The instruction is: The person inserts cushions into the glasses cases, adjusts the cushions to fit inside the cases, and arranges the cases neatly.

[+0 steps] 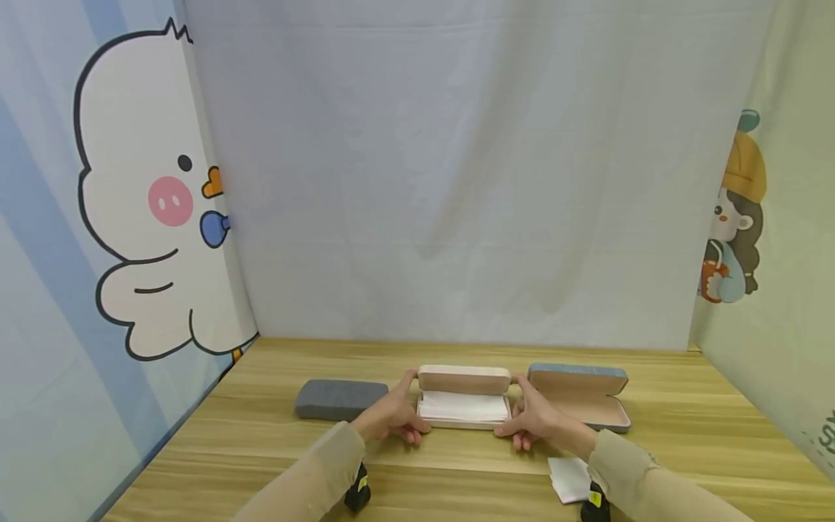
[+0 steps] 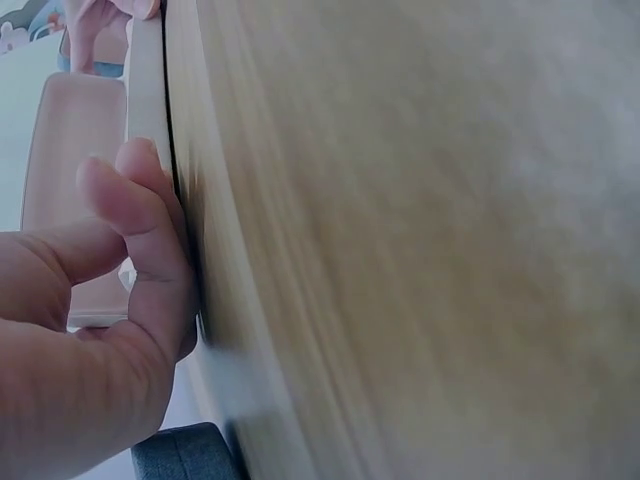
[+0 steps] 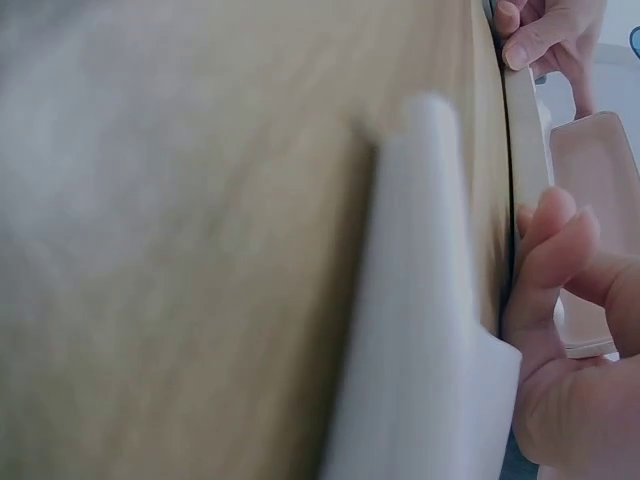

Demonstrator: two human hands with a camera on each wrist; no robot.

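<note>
Between both hands in the head view lies a white glasses case, its lid raised and its inside pinkish. White folded papers fill its base. My left hand holds the left end, thumb at the front corner and index finger up at the lid's edge. On the opposite end my right hand grips in mirror fashion. The left wrist view shows the left hand with curled fingers right at the case's front edge. Seen from the right wrist, the right hand is bent at the same edge.
A closed dark grey glasses case lies left of the left hand. Behind the right hand stands an open blue glasses case. Loose white paper rests on the wooden table near the right forearm. Printed curtains enclose the table.
</note>
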